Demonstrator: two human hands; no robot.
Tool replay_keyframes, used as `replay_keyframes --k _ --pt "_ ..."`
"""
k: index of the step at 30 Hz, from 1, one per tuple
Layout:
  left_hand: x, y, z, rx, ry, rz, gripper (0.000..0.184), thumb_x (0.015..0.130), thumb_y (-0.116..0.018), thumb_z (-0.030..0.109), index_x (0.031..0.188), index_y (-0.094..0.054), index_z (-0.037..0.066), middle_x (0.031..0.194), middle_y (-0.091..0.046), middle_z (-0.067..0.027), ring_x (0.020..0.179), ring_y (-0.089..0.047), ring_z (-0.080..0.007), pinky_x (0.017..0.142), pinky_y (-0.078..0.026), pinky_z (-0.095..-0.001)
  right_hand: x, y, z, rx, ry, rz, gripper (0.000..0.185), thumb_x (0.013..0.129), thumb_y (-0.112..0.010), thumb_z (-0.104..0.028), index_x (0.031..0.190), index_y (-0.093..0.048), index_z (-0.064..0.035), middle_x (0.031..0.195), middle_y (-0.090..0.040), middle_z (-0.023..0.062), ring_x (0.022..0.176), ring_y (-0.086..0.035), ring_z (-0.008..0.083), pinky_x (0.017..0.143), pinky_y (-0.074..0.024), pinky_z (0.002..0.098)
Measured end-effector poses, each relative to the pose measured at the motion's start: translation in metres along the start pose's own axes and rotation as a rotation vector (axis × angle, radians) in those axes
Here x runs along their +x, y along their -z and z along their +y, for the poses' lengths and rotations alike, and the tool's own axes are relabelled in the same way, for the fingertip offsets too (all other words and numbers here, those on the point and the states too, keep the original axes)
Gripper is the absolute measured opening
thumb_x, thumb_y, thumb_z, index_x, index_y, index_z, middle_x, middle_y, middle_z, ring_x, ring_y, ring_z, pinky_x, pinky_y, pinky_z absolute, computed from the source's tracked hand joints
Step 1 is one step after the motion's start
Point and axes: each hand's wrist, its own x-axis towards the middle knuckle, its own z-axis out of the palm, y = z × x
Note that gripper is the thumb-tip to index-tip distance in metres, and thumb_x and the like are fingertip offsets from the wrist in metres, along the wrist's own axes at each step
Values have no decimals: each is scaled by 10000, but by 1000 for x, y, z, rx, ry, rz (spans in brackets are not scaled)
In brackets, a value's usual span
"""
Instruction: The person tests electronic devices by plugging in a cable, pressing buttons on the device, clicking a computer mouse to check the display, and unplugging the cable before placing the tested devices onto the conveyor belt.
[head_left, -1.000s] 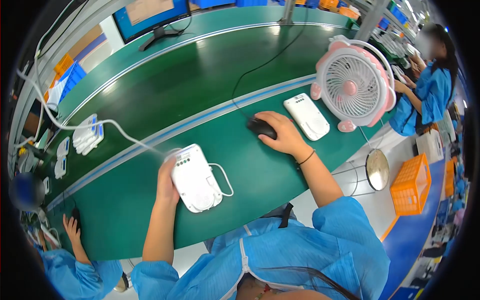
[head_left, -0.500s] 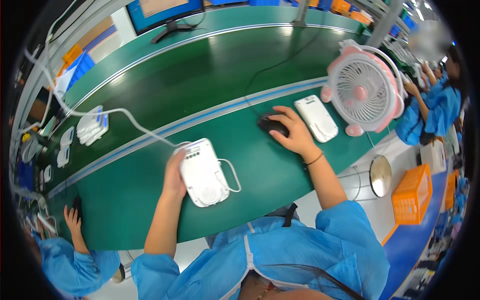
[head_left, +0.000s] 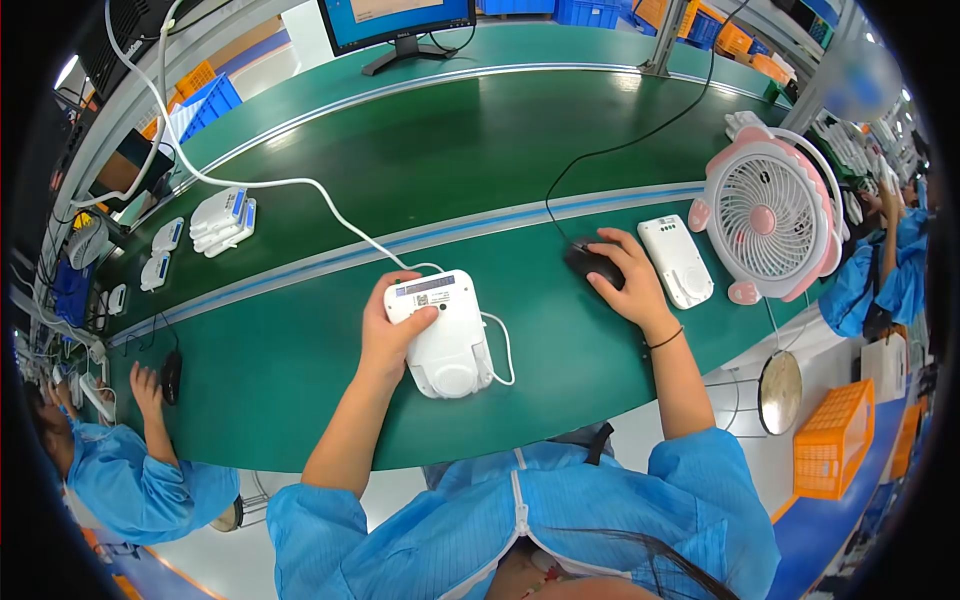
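Note:
My left hand (head_left: 388, 335) is closed around the left edge of a white handheld device (head_left: 455, 345), thumb across its face. A label and a dark strip show near the device's top, and a round raised part at its lower end. From its top a white cable (head_left: 318, 184) runs up to the left, and a short white lead loops at its right side. On a black computer mouse (head_left: 588, 262) rests my right hand (head_left: 636, 285), fingers curved over it. Just right of that hand lies another white device (head_left: 676, 262), flat on the green bench.
A pink and white fan (head_left: 763, 220) stands at the bench's right end. Several white devices (head_left: 222, 220) are stacked at the left, and a monitor (head_left: 398, 22) is at the back. Another person's hand (head_left: 148, 392) is near a second mouse (head_left: 172, 376) at left.
My left hand has turned the white device over: the face with the speaker-like grille is replaced by one with a label. My right hand stays on the mouse. The view has shifted.

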Motion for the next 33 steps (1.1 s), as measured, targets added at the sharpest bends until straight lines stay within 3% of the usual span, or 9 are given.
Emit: replay_keyframes --k 7,13,28,32,33 --pt "-11 1 8 58 -375 11 510 700 -804 -19 1112 -516 67 1053 -608 -84 998 -611 -172 875 -516 -316 -1 -3 2 25 -9 -15 417 771 -708 -206 1149 -629 -49 1299 -530 140 1181 -532 342 979 -450 399" --pt "-10 1 7 83 -337 -78 494 700 -802 -14 1110 -533 46 1066 -608 -89 1013 -608 -175 894 -509 -322 0 -3 3 -5 9 -14 399 766 -710 -194 1134 -637 -57 1290 -542 153 1178 -531 352 980 -448 399" --pt "-6 3 6 163 -193 -63 426 736 -820 98 1079 -571 61 1039 -645 -45 988 -626 -154 859 -514 -320 3 -7 -4 -1 21 -31 385 772 -689 -128 1135 -625 -17 1269 -538 176 1147 -541 361 985 -437 408" --pt "1 10 -5 92 -22 -49 518 737 -812 68 1188 -556 48 1118 -661 -90 1023 -636 -177 886 -517 -340 2 -7 -3 11 21 -35 377 775 -685 -127 1132 -625 -17 1265 -540 173 1144 -542 357 986 -436 405" --pt "1 13 -3 124 -23 -84 528 789 -773 103 1252 -530 33 1166 -649 -124 1052 -644 -221 901 -527 -370 1 -7 -2 17 18 -32 375 776 -684 -127 1130 -625 -17 1264 -541 172 1143 -542 357 987 -436 404"
